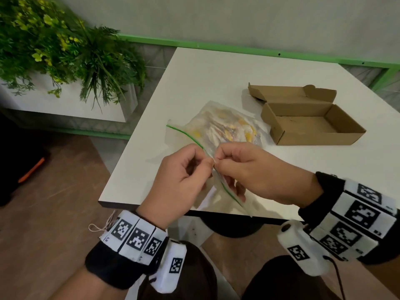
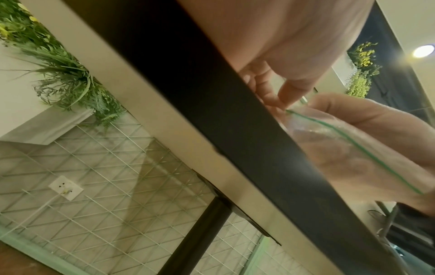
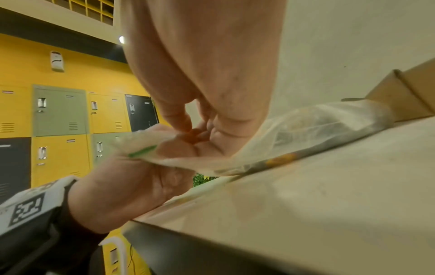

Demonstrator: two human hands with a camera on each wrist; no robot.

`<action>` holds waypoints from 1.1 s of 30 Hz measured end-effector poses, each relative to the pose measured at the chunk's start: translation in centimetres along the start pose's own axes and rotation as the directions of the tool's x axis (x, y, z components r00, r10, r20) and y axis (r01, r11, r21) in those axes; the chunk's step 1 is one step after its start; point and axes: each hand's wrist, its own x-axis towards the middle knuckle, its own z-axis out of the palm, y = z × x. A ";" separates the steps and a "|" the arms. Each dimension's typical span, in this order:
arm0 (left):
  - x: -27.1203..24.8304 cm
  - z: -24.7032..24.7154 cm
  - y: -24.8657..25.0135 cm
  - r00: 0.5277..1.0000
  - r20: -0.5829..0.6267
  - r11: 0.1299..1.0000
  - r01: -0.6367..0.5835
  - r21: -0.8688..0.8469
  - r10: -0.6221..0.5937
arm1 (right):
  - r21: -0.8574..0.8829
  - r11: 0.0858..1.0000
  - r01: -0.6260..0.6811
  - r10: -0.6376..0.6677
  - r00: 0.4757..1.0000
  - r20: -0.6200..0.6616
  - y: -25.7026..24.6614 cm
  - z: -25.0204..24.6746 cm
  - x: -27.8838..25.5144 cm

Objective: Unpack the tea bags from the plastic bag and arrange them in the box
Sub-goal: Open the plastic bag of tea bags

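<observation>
White counter (image 1: 216, 83): plastic bag (image 1: 227, 126) of tea bags (image 1: 229, 132) is pinched at its green zip strip (image 1: 186, 134) by left hand (image 1: 184, 180) and right hand (image 1: 255, 169), near the front edge; open box (image 1: 313, 124) is set beside.

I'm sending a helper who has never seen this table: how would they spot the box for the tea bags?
On the white table, look right of the clear plastic bag. The brown cardboard box lies there, lid flapped back, nothing inside.
</observation>
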 end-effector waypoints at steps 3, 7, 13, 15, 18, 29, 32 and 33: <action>-0.7 -0.2 0.0 0.999 -0.048 0.998 0.006 -0.067 -0.009 | -0.069 0.997 0.023 -0.022 1.000 0.010 -0.7 -0.3 0.3; -0.2 -2.4 0.6 0.972 -0.219 0.987 0.053 -0.155 -0.087 | -0.105 0.995 0.002 -0.012 0.995 -0.099 -1.3 -3.0 0.1; 1.8 -6.8 2.3 0.966 -0.253 0.992 0.087 0.097 -0.060 | -0.199 0.975 -0.096 0.050 0.973 -0.225 -5.0 -9.5 -0.7; 2.1 -6.8 3.4 0.974 -0.227 0.979 0.066 0.195 -0.021 | -0.239 0.968 -0.072 0.007 0.966 -0.260 -7.5 -11.1 -0.3; 2.8 -6.2 5.0 0.990 -0.133 0.950 0.002 0.313 0.041 | -0.185 0.980 -0.076 0.021 0.958 -0.284 -9.5 -11.5 0.9; 9.6 -3.7 6.8 0.999 -0.032 0.961 -0.028 0.276 0.039 | 0.416 0.903 -0.106 0.207 0.957 -0.205 -9.6 -7.7 4.9; 11.3 -4.2 6.9 0.994 -0.060 0.946 0.107 0.305 -0.093 | 0.435 0.897 -0.073 0.209 0.939 -0.275 -9.4 -8.1 4.9; 11.9 -4.6 6.8 0.993 -0.079 0.931 0.115 0.348 -0.093 | 0.395 0.915 -0.083 0.197 0.945 -0.260 -9.1 -8.4 4.6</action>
